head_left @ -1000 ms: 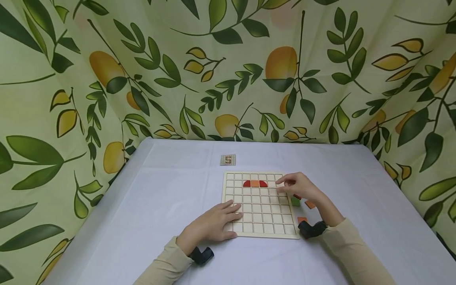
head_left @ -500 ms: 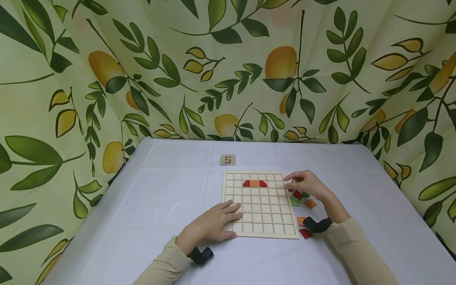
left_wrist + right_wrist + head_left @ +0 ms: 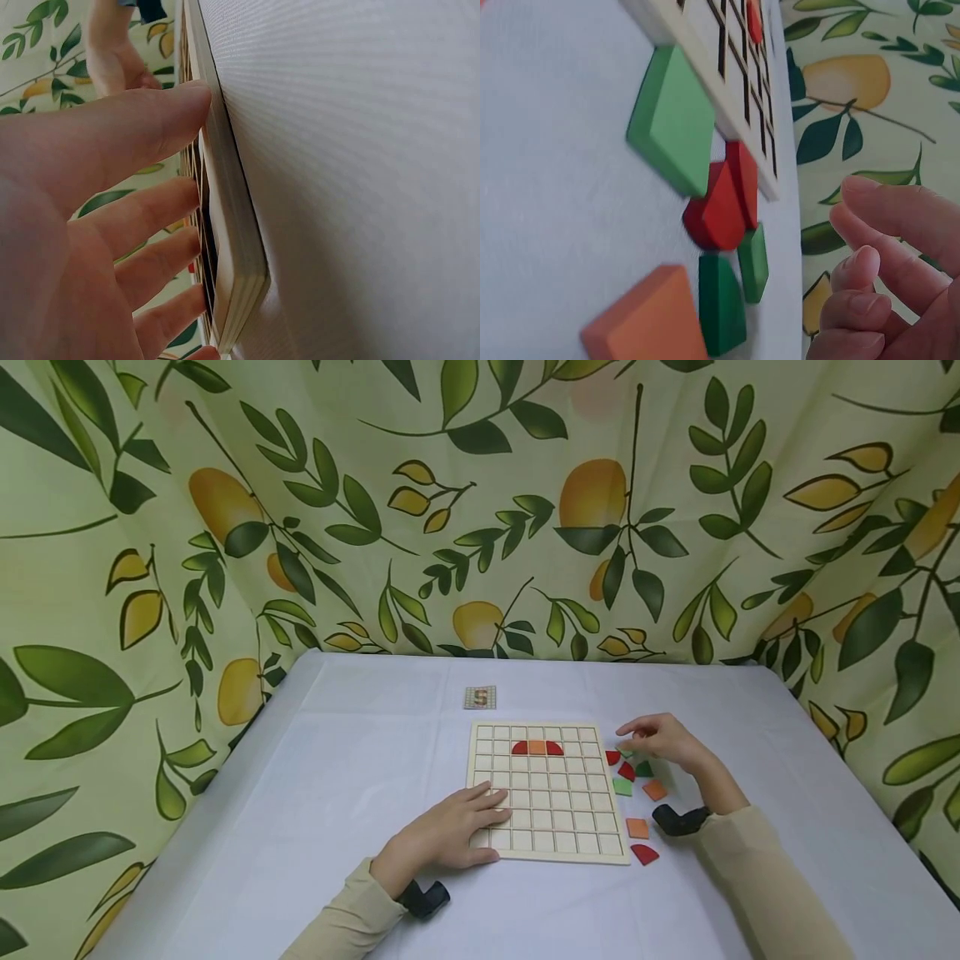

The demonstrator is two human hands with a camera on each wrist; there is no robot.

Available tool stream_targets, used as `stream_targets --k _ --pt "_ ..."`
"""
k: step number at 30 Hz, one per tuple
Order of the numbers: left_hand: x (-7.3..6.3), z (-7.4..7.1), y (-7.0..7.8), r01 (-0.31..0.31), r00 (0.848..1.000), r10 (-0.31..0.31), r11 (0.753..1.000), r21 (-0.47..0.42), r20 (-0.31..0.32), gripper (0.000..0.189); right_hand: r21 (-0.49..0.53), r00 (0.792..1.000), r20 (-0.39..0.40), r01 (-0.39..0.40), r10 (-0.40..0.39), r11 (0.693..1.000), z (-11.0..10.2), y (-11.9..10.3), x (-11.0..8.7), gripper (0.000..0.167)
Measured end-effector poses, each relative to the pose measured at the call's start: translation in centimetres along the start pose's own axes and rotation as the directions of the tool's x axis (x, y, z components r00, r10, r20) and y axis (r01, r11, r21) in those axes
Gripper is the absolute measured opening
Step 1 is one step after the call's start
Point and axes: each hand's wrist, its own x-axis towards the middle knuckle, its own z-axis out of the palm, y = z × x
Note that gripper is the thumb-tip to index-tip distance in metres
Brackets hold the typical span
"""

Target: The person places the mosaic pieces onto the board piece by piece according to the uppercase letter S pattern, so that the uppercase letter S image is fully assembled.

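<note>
A square wooden grid board (image 3: 573, 797) lies on the table. In its upper rows sit an orange square (image 3: 537, 747) and a red rounded piece on each side of it. My left hand (image 3: 446, 828) rests on the board's lower left part, its fingers spread and its thumb at the edge. My right hand (image 3: 663, 743) hovers above loose pieces right of the board, fingers loosely bent, with nothing visible between them. Below it are a green piece (image 3: 754, 262), a dark green quarter-round piece (image 3: 721, 304), red pieces (image 3: 718, 210) and a light green square (image 3: 673, 120).
An orange square (image 3: 655, 790), another orange square (image 3: 637, 828) and a red quarter-round piece (image 3: 644, 854) lie nearer the front. A small card (image 3: 480, 697) with an S-like pattern lies behind the board. A leaf-patterned curtain (image 3: 517, 527) surrounds the white-covered table (image 3: 360, 727).
My right hand has moved right, from over the board's right edge to above the loose pieces, uncovering several of them. The left hand has stayed in place.
</note>
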Motion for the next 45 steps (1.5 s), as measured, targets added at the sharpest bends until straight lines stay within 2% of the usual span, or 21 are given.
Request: stream_targets --k 11,19,45 --pt "0.0 0.1 0.1 -0.009 1.000 0.009 1.000 0.012 -0.011 0.058 0.012 0.999 0.016 -0.043 0.043 0.999 -0.5 1.8 0.5 0.037" --pt "0.0 0.1 0.0 -0.004 1.000 0.004 1.000 0.003 -0.002 0.059 0.001 0.994 0.016 -0.106 0.106 0.994 -0.4 2.2 0.9 0.038" --pt "0.0 0.1 -0.1 0.002 1.000 -0.002 1.000 -0.031 -0.005 0.058 -0.030 0.994 0.092 -0.059 0.062 0.998 -1.0 3.1 1.3 0.039"
